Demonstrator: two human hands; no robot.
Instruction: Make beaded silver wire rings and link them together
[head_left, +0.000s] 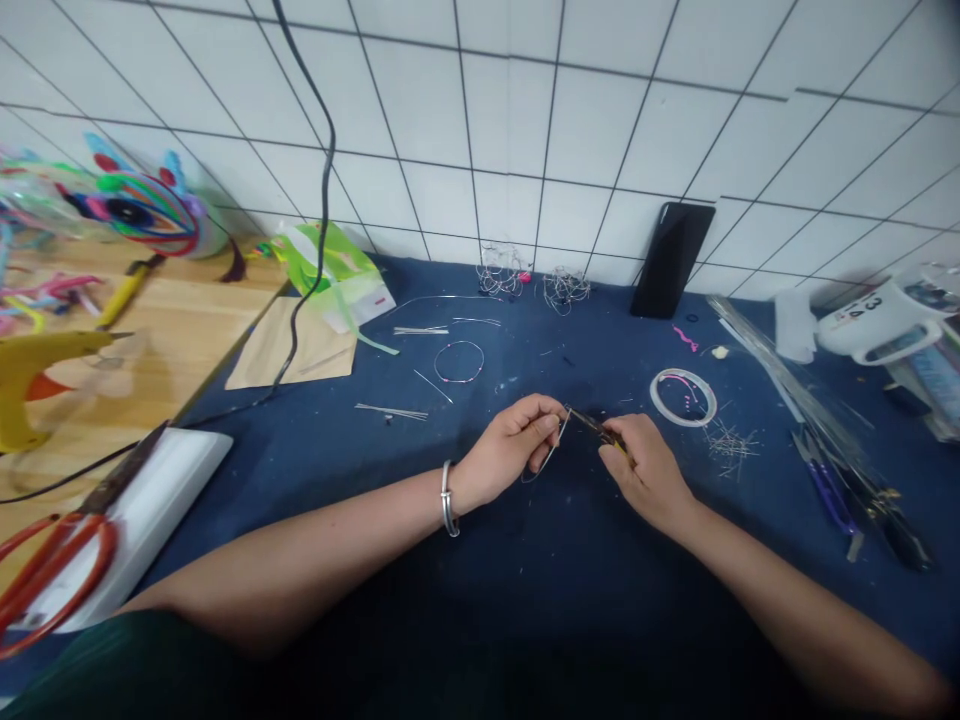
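Dark blue cloth tabletop [480,560]; left hand [510,445] pinches thin silver wire loop [551,455], right hand [645,470] closed around small dark pliers [592,425] at loop's top.

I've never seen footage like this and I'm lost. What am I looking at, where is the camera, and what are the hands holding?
There is one picture, from a camera worn on a person's head, looking forward and down at their own two bare hands over a dark blue cloth by a tiled wall. The left hand, with a silver bangle on the wrist, pinches a thin wire loop. The right hand holds a small dark tool against that wire; its exact kind is too small to tell. Around them lie cut wire pieces, a beaded wire ring, a white ring, a black phone leaning on the wall, red scissors and a yellow glue gun.
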